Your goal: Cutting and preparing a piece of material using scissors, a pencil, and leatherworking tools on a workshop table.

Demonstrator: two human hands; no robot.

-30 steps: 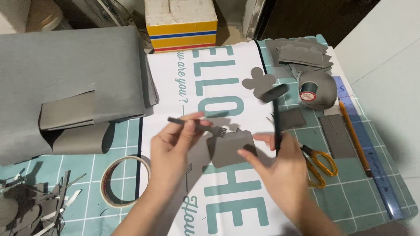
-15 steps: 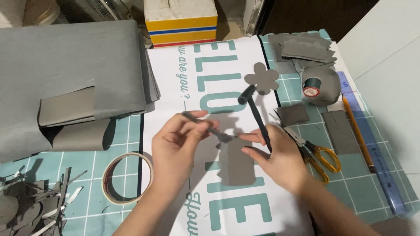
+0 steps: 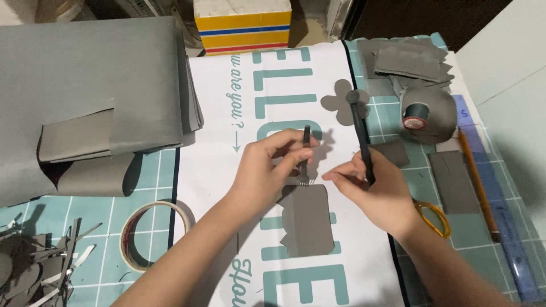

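I am holding a small pronged punching tool (image 3: 305, 156) upright in my left hand (image 3: 267, 167); my fingers are clenching around its dark shaft, and its teeth are touching the far edge of a grey leather piece (image 3: 306, 219). This piece is lying flat on the white printed sheet (image 3: 227, 113), near the middle of the tabletop, just in front of both my hands. My right hand (image 3: 378, 190) is grasping a long dark mallet (image 3: 359, 133) by its handle, with the round head pointing far from me, over a grey flower-shaped cutout (image 3: 336, 105). The index finger of this hand is stretching toward the tool, but I cannot tell if it is touching it, because the view there is a little blurred.

To the right of my right hand, yellow-handled scissors (image 3: 435, 219) are lying on the teal cutting mat (image 3: 114, 182), partly hidden by my wrist. Farther right are a spool of dark thread (image 3: 418, 113), a pencil (image 3: 478, 182) and a blue ruler (image 3: 509, 227). On the left, a roll of tape (image 3: 151, 236) is lying near my left forearm, and big grey sheets (image 3: 85, 79) are covering the far left corner.
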